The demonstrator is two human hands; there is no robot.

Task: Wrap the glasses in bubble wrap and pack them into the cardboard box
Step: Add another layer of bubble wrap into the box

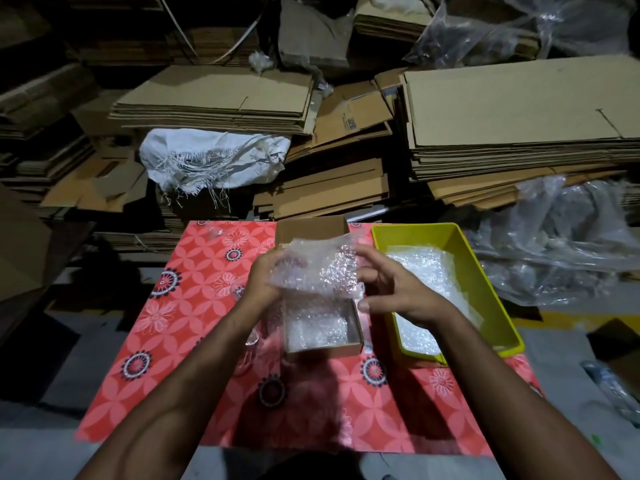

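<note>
A small open cardboard box (356,332) sits mid-table on the red flowered cloth, with bubble wrap lying inside it. Above the box I hold a bubble-wrapped bundle (322,268). My left hand (265,275) grips its left side. My right hand (391,285) is at its right edge, fingers spread and touching the wrap. The glass inside the wrap cannot be made out. Clear glasses (254,336) lie on the cloth just left of the box, partly hidden by my left forearm.
A yellow-green plastic tray (485,282) with bubble wrap sheets stands right of the box. Another clear item (216,233) lies at the cloth's far left. Stacks of flattened cardboard (512,116), a white sack (211,161) and plastic bags (561,237) crowd the area behind and to the right.
</note>
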